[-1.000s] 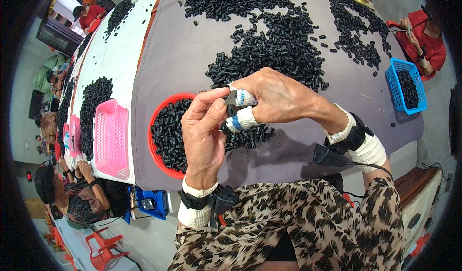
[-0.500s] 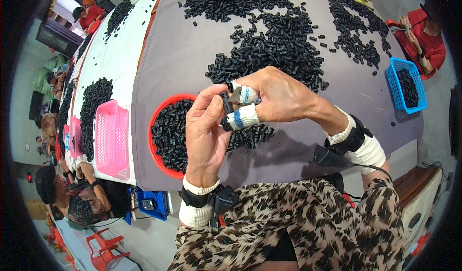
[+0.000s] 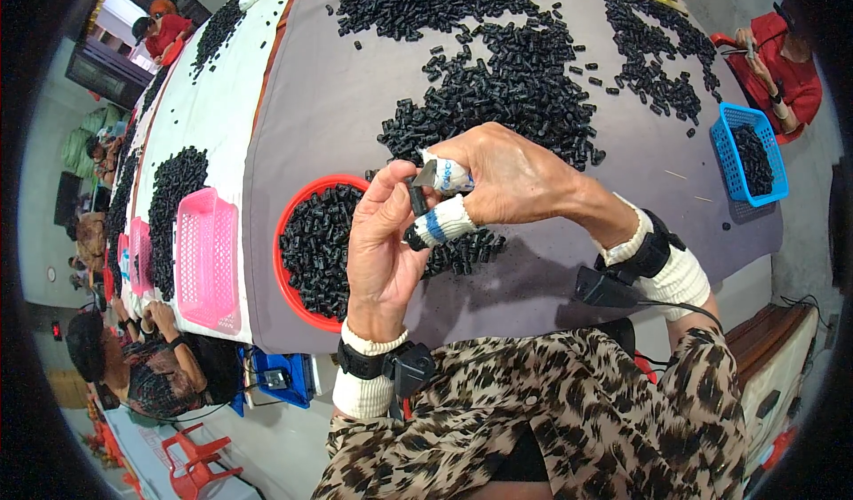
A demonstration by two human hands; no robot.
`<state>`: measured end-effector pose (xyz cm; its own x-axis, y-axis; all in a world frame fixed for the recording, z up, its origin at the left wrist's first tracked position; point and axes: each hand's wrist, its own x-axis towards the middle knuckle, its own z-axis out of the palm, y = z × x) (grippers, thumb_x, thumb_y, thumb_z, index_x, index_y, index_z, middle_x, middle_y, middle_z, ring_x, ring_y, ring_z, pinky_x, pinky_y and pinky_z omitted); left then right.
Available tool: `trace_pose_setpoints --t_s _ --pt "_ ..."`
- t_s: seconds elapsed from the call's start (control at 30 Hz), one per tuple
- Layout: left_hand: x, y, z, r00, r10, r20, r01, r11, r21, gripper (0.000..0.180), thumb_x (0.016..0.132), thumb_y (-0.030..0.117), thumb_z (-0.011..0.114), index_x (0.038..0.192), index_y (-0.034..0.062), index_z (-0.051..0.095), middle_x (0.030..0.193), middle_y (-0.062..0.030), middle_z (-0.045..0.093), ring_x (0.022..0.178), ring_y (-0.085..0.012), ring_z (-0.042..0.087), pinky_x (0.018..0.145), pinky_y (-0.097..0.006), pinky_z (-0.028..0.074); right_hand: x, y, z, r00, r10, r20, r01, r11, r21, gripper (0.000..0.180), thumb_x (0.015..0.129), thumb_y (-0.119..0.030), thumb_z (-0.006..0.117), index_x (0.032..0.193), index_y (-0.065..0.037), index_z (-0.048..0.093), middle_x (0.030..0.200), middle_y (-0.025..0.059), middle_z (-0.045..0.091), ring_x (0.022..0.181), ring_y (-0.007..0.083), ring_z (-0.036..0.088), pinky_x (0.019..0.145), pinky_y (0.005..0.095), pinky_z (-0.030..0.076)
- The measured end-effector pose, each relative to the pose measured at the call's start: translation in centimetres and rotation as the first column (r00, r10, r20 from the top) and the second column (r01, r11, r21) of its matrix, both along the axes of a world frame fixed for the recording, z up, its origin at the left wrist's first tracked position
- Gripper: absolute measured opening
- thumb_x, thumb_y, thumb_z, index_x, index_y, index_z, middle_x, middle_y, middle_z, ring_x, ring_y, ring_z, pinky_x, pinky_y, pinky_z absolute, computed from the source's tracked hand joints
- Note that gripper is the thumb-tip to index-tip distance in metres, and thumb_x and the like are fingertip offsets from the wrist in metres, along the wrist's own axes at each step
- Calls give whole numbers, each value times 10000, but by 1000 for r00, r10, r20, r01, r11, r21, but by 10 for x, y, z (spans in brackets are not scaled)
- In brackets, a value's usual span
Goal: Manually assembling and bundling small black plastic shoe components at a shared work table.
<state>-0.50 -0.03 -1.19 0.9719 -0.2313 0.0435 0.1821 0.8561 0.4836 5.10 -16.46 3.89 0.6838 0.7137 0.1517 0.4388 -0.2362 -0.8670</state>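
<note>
Between the thumb and fingers of my left hand [image 3: 382,242] is a small black cylindrical plastic piece [image 3: 417,199], held upright over the near part of the table. My right hand [image 3: 524,178] pinches a small metal blade [image 3: 426,176] whose tip is at the top of that piece. White wrapping covers the right forefinger, and a white knit sleeve [image 3: 444,220] with a blue band covers the right thumb. Just beyond both hands lies a large pile of similar black pieces [image 3: 498,91]. A red round basin [image 3: 279,256] full of them stands beside my left hand.
On the grey tablecloth [image 3: 302,100], a blue basket [image 3: 785,167] with black pieces stands at the right edge. To the left is a pink basket [image 3: 209,265] on white cloth. Other people sit around the tables, one in red [image 3: 791,74] at the far right.
The fingers of both hands have shifted slightly. The blade's tip and the right fingertips sit a little further left against the black piece, which stays in my left hand.
</note>
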Motion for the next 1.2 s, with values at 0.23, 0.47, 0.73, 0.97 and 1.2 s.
trace_pose_setpoints --t_s 0.23,0.47,0.73,0.97,1.2 --pt "0 -3 -1 1000 11 3 -11 1000 9 251 868 76 523 1104 -5 501 1045 -143 561 948 -228 560 858 -363 477 2 -1 -6 1000 -12 27 14 999 -44 304 652 -269 652 668 21 559 534 128 530 466 221 491 486 359 400" --pt "0 -2 -4 1000 -12 24 12 1000 -20 246 877 71 504 1109 -9 498 1062 -148 559 984 -246 554 876 -379 470 5 0 -11 999 4 37 -2 999 -48 297 656 -260 642 669 23 555 534 137 532 464 224 494 485 361 404" --pt "-1 -7 -3 1000 9 -16 -10 999 -44 245 883 88 500 1112 0 498 1064 -152 556 987 -263 557 879 -401 466 5 0 -10 999 3 36 -1 998 -56 318 670 -265 639 674 40 546 564 169 545 491 271 508 516 381 414" --pt "-2 -8 -8 998 42 -49 -46 997 -67 250 880 68 496 1120 -1 487 1066 -154 554 990 -265 560 872 -404 476 4 -1 -6 997 1 73 5 997 -82 295 677 -238 620 665 45 539 590 190 552 519 323 526 531 399 416" --pt "-3 -8 -8 1000 18 -8 -18 997 -77 257 874 49 498 1124 -5 475 1047 -144 560 972 -247 570 856 -384 488 2 -3 -8 990 15 139 0 994 -106 224 657 -173 594 659 46 545 568 195 538 509 322 527 529 396 420"
